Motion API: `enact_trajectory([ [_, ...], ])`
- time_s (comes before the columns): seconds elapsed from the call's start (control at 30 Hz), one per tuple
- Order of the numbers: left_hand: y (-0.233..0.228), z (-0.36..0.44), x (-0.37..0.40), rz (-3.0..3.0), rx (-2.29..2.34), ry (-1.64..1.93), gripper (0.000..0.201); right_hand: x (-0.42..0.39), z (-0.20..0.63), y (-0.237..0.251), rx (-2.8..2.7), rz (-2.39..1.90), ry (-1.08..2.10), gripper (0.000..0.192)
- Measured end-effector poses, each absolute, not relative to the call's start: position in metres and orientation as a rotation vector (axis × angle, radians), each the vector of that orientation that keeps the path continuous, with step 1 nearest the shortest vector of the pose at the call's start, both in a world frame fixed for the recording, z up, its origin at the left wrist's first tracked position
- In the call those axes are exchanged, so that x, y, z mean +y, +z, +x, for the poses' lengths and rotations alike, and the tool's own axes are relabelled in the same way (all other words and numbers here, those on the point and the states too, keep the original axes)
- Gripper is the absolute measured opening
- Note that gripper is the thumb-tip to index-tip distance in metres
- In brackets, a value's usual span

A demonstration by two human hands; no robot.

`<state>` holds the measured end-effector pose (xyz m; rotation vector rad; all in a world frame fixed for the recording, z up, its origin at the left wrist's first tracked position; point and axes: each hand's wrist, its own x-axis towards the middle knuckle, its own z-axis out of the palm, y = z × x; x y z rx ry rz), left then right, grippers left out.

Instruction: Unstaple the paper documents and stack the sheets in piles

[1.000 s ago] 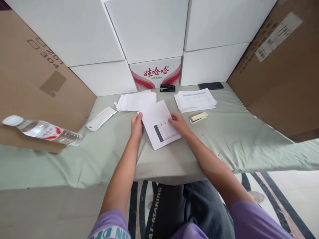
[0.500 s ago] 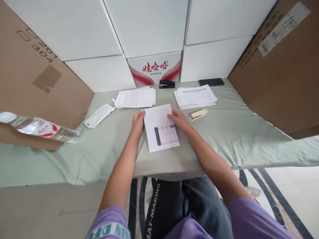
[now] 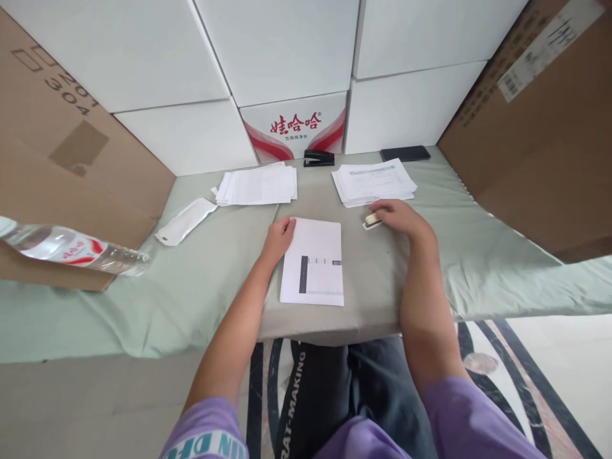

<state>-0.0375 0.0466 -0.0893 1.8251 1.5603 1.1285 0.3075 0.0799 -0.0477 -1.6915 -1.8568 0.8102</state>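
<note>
A white sheet (image 3: 313, 261) with a dark printed bar lies flat near the front edge of the green-covered table (image 3: 215, 287). My left hand (image 3: 278, 237) rests on the sheet's upper left corner, fingers pressing it down. My right hand (image 3: 400, 217) lies over a cream stapler (image 3: 370, 221) to the right of the sheet, covering most of it; its fingers curl around it, and I cannot tell whether it is lifted.
Two paper stacks lie further back: a left stack (image 3: 257, 185) and a right stack (image 3: 373, 182). Behind them sit a black stapler (image 3: 319, 157) and a dark phone (image 3: 405, 153). A white pouch (image 3: 184, 220) and a water bottle (image 3: 71, 247) lie left. Cardboard and white boxes wall the table.
The sheet has been straightened and drawn nearer to the table's front edge. My right hand left the sheet and moved right onto the cream stapler. My left hand stays on the sheet.
</note>
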Motion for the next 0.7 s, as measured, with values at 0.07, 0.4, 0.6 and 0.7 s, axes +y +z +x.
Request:
enact_trajectory([
  [0.07, -0.09, -0.037, 0.047, 1.805, 1.536, 1.127, 0.038, 0.079, 0.306, -0.049, -1.921, -1.628, 0.942, 0.036],
  [0.4, -0.089, -0.037, 0.047, 1.677, 1.435, 1.099, 0.036, 0.079, 0.271, -0.05, -2.026, -1.464, 0.904, 0.022],
  [0.6, -0.09, -0.037, 0.048, 1.707, 1.405, 1.078, 0.037, 0.08, 0.261, -0.053, -2.107, -1.426, 0.761, 0.027],
  [0.7, -0.09, -0.036, 0.047, 1.691, 1.4, 1.082, 0.036, 0.082, 0.251, -0.054, -2.215, -1.446, 0.624, 0.034],
])
